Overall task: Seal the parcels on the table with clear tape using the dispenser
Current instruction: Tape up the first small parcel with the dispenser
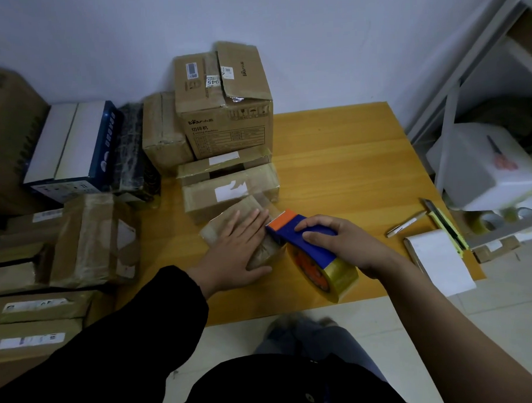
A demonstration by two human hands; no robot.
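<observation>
The right hand (pixel 346 243) curls round the dispenser (pixel 306 253) by its hard blue plastic handle, glossy roll (pixel 341 277) under the palm, orange blade past the fingertips, touching the parcel (pixel 220 223). The left hand (pixel 236 251) lies flat on that small brown parcel, which looks light and tape-slick, so best pinned from above

Centre frame: a small parcel (pixel 226 223) lies on the near-left part of the table (pixel 348 167), a left hand (pixel 236 251) flat on top of it. A tape dispenser (pixel 303 251), gripped by the right hand (pixel 342 243), touches its right edge. Just behind, two flat parcels (pixel 228 197) lie one behind the other. Behind those, at upper centre, a large carton (pixel 224 111) stands against the wall (pixel 99 41). More boxes (pixel 86 239) crowd the left of the frame. At right, a pen (pixel 407 224), a utility knife (pixel 445 224) and a notepad (pixel 438 257) lie near the table's edge, with shelving (pixel 466 70) beyond.
</observation>
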